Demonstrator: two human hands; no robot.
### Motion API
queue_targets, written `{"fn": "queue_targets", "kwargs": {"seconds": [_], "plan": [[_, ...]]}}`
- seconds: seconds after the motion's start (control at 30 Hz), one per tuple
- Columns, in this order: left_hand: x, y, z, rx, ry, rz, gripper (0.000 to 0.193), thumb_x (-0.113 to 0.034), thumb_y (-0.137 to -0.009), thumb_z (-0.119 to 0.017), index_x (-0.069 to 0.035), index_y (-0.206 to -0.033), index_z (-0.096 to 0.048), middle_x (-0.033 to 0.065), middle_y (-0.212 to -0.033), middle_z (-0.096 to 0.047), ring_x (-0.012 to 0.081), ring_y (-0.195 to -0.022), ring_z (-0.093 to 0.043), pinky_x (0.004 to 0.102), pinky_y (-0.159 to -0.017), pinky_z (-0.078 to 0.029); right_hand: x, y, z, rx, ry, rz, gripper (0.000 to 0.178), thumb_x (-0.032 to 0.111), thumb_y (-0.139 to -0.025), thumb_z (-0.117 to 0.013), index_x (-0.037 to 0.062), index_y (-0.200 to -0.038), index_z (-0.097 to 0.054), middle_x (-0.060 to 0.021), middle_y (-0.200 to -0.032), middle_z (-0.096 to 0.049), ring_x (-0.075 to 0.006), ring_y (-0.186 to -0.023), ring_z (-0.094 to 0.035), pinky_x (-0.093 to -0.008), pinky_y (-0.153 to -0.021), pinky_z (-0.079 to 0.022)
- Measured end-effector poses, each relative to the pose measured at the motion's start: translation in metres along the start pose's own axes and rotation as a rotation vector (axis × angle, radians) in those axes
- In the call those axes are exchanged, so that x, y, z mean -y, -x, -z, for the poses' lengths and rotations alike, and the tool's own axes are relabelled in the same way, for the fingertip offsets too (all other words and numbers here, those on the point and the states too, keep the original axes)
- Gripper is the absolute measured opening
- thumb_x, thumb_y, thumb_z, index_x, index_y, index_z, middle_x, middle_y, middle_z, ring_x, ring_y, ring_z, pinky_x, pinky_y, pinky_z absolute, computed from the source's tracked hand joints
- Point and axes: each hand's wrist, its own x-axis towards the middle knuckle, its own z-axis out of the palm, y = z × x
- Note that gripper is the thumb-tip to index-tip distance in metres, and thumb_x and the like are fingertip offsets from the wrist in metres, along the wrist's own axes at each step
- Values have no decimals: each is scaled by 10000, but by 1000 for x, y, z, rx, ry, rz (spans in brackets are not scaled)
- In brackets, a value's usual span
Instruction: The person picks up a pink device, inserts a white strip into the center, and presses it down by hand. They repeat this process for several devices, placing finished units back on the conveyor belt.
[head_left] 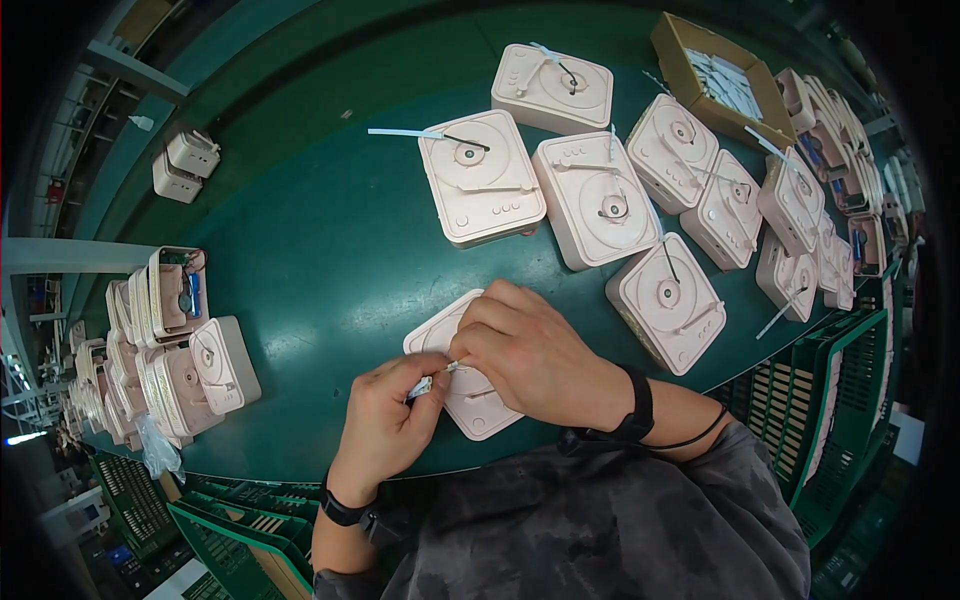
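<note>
Both hands work over 1 pale pink case [482, 420], lying flat near the front edge of the green table [300, 310]. The left hand [393, 405] is closed on a small white strip [421, 387]; the right hand [520, 350] has its thumb and fingers pinched together at the strip's far end, though I cannot tell what lies between them. Similar cases [597, 205] with round dials spread behind and to the right, near a cardboard box [690, 85] of white pieces [728, 85].
</note>
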Motion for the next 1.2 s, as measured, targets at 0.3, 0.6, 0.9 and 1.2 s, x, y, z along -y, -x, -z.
{"fn": "queue_targets", "kwargs": {"seconds": [0.3, 0.6, 0.9, 1.2], "plan": [[-9, 2, -3, -27, -195, -90, 188, 65, -822, -665, -8, -993, -696, 133, -854, -686, 273, -730, -669, 348, -644, -523, 11, 0, 2, 27, 196, 54, 143, 81, -807, -654, 64, -948, -636, -67, -947, -579, -278, -945, -540, -386, -828, -455], [4, 10, -22, -144, -296, -243, 384, 73, -685, -632, -62, -1044, -656, 99, -862, -657, 312, -719, -668, 390, -607, -541, 9, 7, -7, -39, 134, 23, 141, 71, -794, -657, 68, -927, -613, -70, -937, -576, -283, -930, -538, -389, -803, -438], [7, 7, -32, -213, -303, -271, 376, 96, -674, -592, -34, -1021, -658, 122, -856, -650, 315, -720, -661, 382, -610, -532, 8, 6, -11, -81, 74, 9, 144, 48, -776, -674, 67, -887, -585, -74, -906, -573, -284, -908, -540, -409, -773, -419], [2, 14, -26, -202, -247, -162, 145, 22, -931, -616, 20, -1064, -674, 133, -857, -662, 253, -759, -656, 359, -682, -523, 22, 18, -18, -213, 132, -34, 427, 223, -793, -762, 19, -1137, -615, -166, -1197, -601, -353, -1146, -552, -450, -949, -455]]}}
